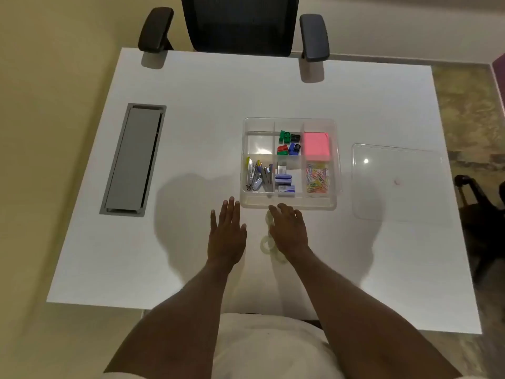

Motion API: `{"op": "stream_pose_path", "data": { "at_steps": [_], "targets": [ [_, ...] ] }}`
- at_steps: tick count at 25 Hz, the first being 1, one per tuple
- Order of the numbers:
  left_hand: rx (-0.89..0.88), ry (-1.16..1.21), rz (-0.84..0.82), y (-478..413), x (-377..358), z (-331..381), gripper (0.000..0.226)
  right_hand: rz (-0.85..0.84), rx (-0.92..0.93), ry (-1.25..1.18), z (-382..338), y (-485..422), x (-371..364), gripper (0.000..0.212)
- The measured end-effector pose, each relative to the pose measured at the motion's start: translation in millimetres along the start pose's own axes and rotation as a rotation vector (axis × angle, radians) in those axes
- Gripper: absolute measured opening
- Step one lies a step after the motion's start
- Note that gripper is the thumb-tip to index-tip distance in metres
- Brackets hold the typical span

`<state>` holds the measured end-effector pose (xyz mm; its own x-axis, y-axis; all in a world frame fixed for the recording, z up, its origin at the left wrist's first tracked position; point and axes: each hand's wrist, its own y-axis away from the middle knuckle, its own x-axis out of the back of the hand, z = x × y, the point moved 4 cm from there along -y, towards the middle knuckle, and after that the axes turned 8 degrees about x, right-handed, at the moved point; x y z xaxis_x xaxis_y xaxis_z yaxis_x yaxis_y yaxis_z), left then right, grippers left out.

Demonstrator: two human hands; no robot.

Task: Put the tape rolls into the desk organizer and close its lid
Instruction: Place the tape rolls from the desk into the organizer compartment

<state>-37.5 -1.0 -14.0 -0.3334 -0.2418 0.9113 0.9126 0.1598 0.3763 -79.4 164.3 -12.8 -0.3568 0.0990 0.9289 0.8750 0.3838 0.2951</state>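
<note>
A clear plastic desk organizer [338, 170] stands open in the middle of the white desk. Its compartments hold sharpeners, a pink note pad, paper clips, staple boxes and staplers; the far left compartment looks empty. Its clear lid [396, 184] lies flat on the desk to the right. Small clear tape rolls [267, 244] lie in a row just in front of the organizer. My right hand [288, 229] rests over them, partly hiding them; whether it grips one I cannot tell. My left hand [226, 233] lies flat and open on the desk, left of the rolls.
A grey cable hatch [132, 160] is set into the desk at the left. A black office chair [237, 23] stands at the far edge. Another dark chair [481, 214] shows beyond the right edge of the white desk [191, 91].
</note>
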Motion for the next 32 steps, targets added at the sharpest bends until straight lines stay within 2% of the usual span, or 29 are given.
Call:
{"op": "stream_pose_path", "data": {
  "at_steps": [7, 13, 17, 22, 27, 32],
  "targets": [
    [0.025, 0.063, -0.102, -26, -4, -8, 0.068, -0.057, -0.021, -0.024, -1, -17, -7, 0.051],
    [0.044, 0.063, -0.215, -40, -11, -11, 0.078, 0.148, 0.112, -0.016, -18, -18, 4, 0.057],
    [0.067, 0.071, -0.212, -43, -12, -11, 0.084, 0.289, 0.177, -0.063, -26, -40, 27, 0.060],
    [0.067, 0.081, -0.184, -47, -15, -12, 0.086, 0.372, 0.126, -0.124, -17, -106, 73, 0.061],
    [0.033, 0.036, -0.184, -47, -21, -14, 0.089, 0.277, 0.049, -0.163, -3, -177, 96, 0.052],
    [0.051, 0.036, -0.182, -49, -27, -14, 0.090, 0.129, 0.007, -0.071, -1, -228, 91, 0.043]
  ]
}}
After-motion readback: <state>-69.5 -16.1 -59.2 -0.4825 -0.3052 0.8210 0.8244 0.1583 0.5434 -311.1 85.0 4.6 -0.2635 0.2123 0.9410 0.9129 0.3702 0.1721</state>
